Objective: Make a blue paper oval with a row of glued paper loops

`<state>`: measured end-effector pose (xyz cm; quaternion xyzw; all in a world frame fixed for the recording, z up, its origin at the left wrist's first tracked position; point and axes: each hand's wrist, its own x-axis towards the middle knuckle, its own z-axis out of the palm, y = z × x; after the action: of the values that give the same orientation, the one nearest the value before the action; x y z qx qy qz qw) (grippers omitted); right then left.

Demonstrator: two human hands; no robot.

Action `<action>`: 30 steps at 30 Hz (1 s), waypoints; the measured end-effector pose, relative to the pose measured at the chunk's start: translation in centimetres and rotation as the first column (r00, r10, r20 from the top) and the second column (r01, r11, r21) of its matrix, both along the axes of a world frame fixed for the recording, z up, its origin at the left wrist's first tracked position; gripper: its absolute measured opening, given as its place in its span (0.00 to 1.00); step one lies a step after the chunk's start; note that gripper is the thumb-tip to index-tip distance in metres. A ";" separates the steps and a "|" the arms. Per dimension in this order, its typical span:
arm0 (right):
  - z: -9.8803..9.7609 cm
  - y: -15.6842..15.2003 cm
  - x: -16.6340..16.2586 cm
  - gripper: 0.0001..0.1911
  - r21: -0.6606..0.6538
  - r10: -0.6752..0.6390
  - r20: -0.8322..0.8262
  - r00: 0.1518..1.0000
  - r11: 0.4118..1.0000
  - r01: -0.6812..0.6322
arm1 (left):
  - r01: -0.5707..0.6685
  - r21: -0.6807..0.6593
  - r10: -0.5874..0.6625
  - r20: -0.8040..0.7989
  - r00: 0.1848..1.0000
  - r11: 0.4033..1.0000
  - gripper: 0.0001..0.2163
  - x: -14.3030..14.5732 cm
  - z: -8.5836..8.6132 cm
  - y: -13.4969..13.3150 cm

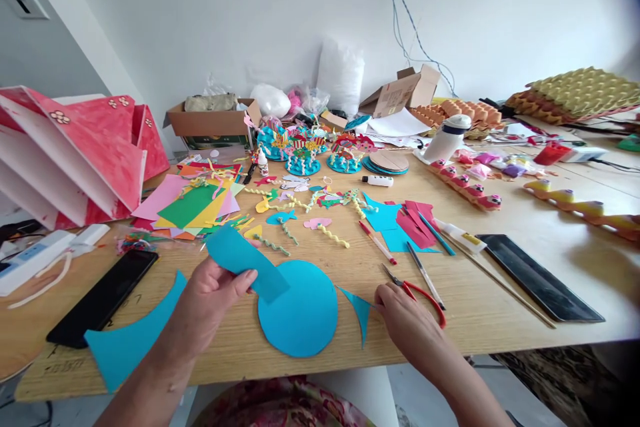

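Note:
My left hand point(207, 297) pinches a strip of blue paper point(245, 261) and holds it tilted above the table. Under the strip lies a blue paper circle point(303, 313). My right hand point(400, 313) rests on the table, its fingers on a small blue paper offcut point(361, 310). Red-handled scissors point(420, 292) lie just beyond that hand. A large curved blue offcut point(127, 340) lies by my left forearm.
A black phone point(103, 297) lies at the left and a dark tablet point(537, 275) at the right. Pencils, coloured paper sheets point(193, 205), twisted paper strips, glue bottles and finished craft pieces fill the middle. Red folded boards point(75, 153), cardboard boxes and egg trays point(575, 90) stand further back.

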<state>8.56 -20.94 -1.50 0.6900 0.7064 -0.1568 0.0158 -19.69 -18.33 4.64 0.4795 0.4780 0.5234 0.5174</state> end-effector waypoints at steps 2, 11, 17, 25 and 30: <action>0.0 0.0 -0.3 0.12 0.018 0.023 -0.022 1.000 1.000 -0.022 | -0.061 0.040 0.060 0.022 0.998 0.997 0.11 -0.8 0.7 0.0; -1.0 1.5 -1.2 0.03 -0.069 0.046 -0.057 0.997 0.996 -0.050 | -0.319 0.188 0.301 0.120 0.946 0.929 0.15 -3.9 3.6 -0.4; -2.0 1.9 -0.2 0.06 -0.022 -0.004 -0.134 0.991 1.000 0.001 | -0.358 0.206 0.344 0.101 0.934 0.911 0.15 -5.1 3.7 -0.7; -0.2 2.3 0.1 0.07 0.072 -0.025 -0.277 0.961 0.996 0.046 | -0.339 0.190 0.321 0.119 0.940 0.921 0.13 -4.7 3.4 -0.1; 0.3 2.4 1.0 0.09 0.109 -0.104 -0.307 0.946 0.984 0.143 | -0.315 0.187 0.290 0.147 0.946 0.931 0.13 -4.5 3.3 0.2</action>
<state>9.53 -18.55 -1.22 0.7007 0.6647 -0.2142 -0.1462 -24.21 -18.09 7.89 0.4199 0.4576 0.6711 0.4048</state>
